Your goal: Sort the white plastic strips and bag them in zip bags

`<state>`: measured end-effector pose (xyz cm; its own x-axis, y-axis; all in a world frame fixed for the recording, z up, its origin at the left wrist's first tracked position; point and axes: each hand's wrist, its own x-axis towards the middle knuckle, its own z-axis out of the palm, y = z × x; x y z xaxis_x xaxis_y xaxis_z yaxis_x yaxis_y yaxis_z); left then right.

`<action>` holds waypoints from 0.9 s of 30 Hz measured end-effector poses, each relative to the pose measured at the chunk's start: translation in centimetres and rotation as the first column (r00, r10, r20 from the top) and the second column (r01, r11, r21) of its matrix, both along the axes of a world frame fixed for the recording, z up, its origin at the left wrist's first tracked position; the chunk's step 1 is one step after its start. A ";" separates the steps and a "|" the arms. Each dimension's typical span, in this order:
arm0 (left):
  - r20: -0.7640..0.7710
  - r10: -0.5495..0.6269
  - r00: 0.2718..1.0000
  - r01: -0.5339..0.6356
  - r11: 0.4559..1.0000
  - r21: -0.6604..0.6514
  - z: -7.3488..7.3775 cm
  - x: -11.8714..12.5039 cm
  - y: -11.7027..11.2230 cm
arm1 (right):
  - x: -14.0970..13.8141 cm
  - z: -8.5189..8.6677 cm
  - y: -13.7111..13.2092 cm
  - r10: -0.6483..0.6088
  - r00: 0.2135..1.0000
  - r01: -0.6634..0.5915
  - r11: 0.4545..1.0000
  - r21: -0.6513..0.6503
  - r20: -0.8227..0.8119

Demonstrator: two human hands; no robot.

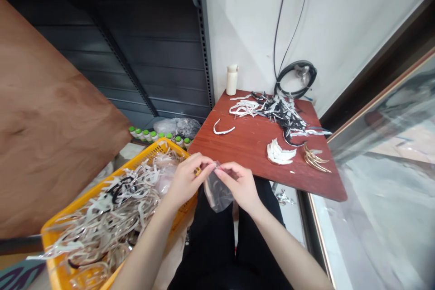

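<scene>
Both hands pinch the top edge of a small clear plastic bag [219,194], which hangs over my lap just off the table's front edge. My left hand [186,180] grips one side of the bag's top, and a yellow ring shows by its fingers. At the other side, my right hand [240,186] has thumb and fingertips closed on the plastic. Something pale lies along the bag's left side, too unclear to name. Beyond the hands stands the red-brown table [234,154], with a white curved strip [223,130] on it.
A yellow crate [56,226] full of wrapped strips stands at left. On the table are a black-and-white strip pile [282,111], white curved pieces [280,152], gold curved pieces [314,159] and a cream bottle [232,80]. Green-capped bottles [146,134] stand behind the crate.
</scene>
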<state>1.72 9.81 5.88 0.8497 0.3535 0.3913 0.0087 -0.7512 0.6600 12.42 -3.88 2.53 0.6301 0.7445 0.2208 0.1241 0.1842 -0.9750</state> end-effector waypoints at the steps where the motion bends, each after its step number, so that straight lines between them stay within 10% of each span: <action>1: 0.020 0.011 1.000 -0.012 0.999 0.042 0.6 -0.4 0.0 | 0.1 0.9 0.2 0.005 0.999 -0.006 1.000 0.019 0.044; 11: 0.064 0.055 0.996 -0.066 0.979 0.191 3.5 -3.0 0.6 | 0.1 6.4 1.0 0.083 0.870 -0.082 0.996 -0.023 0.487; 20: 0.048 -0.059 0.997 0.046 0.970 0.240 3.2 -3.8 0.9 | 0.4 6.1 1.0 0.194 0.830 -0.173 0.981 -0.089 0.523; 27: 0.207 0.058 0.977 -0.107 0.965 0.239 1.9 -4.9 1.7 | 3.5 5.3 -0.5 0.234 0.863 -0.190 0.971 -0.142 0.447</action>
